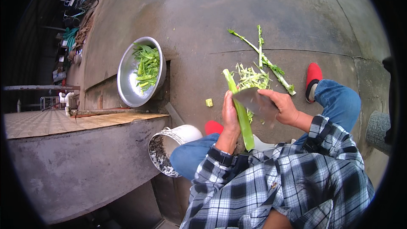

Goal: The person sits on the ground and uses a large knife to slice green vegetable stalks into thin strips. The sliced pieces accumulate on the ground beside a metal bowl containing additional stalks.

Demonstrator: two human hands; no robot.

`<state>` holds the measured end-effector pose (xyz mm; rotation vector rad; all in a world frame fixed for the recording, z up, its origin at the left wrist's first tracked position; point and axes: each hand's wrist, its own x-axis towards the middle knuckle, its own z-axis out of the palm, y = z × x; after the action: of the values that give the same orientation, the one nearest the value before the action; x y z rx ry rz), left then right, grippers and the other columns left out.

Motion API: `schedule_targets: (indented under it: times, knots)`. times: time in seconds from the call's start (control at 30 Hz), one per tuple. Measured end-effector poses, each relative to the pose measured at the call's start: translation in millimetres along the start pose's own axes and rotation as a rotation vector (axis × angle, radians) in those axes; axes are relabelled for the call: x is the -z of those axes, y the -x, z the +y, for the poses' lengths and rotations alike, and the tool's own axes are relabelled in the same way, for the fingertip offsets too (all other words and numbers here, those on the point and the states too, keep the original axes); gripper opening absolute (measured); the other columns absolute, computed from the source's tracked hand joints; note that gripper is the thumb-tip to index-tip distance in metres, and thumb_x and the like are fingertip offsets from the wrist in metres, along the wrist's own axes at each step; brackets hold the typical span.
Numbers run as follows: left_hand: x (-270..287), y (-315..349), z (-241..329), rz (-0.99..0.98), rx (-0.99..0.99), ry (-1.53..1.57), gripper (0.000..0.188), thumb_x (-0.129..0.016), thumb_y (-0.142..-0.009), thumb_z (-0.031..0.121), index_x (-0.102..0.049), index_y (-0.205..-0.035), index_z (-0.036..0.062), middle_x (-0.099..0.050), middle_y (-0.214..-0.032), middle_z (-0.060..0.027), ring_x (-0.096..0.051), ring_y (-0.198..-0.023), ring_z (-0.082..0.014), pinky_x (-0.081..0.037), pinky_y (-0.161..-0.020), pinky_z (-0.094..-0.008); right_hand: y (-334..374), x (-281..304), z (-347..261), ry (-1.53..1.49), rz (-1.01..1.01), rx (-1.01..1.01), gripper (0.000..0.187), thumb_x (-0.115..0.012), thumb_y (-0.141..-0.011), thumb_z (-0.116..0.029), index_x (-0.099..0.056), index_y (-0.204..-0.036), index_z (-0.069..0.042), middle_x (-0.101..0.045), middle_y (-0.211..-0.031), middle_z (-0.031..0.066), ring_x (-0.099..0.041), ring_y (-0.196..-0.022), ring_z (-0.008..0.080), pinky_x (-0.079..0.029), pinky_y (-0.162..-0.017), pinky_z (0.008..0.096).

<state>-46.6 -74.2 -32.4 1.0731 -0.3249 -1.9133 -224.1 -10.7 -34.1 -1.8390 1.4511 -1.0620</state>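
My left hand [230, 116] is wrapped round a long, thick green vegetable stalk [243, 121], which stands tilted in front of my body. Its upper part is pale and its lower part still has smooth green skin. A broad-bladed kitchen knife [257, 102] is in my right hand [286, 108], its dark grey blade lying against the stalk just beside my left fingers. The knife's handle is hidden in my grip. Beyond the blade, a heap of pale green peelings [253, 77] lies on the floor. Two thin, leafy-knotted stalks [271, 65] lie crossed past the heap.
At the left a metal basin [127, 82] holds cut green pieces. A white bucket [186, 133], dirty inside, stands by my left knee. One short stalk piece [209, 102] lies on the concrete floor. A concrete ledge [85, 161] runs along the left.
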Motion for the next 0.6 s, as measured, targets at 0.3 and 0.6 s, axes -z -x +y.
schedule_targets:
  times: [0.3, 0.6]
  knots:
    - [3.7, -2.8, 1.2, -0.104, -0.118, -0.074, 0.021, -0.045, -0.097, 0.026, -0.046, -0.11, 0.0096, -0.053, -0.08, -0.0014, -0.05, -0.065, -0.0071, -0.044, -0.058, -0.021, 8.7, -2.3, -14.7, 0.336, -0.169, 0.256, 0.064, -0.063, -0.067, -0.014, -0.048, -0.129, -0.02, -0.047, -0.069, 0.0066, -0.052, -0.058, 0.0261, -0.043, -0.054, 0.0375]
    - [3.1, -1.7, -0.4, -0.1, -0.16, -0.109, 0.03, -0.044, -0.095, 0.041, -0.048, -0.104, 0.0125, -0.05, -0.08, -0.0005, -0.049, -0.063, -0.0084, -0.043, -0.057, -0.0227, 10.6, -2.4, -18.1, 0.344, -0.16, 0.31, 0.059, -0.061, -0.069, -0.017, -0.05, -0.127, -0.02, -0.045, -0.068, 0.0062, -0.051, -0.054, 0.0239, -0.041, -0.051, 0.0361]
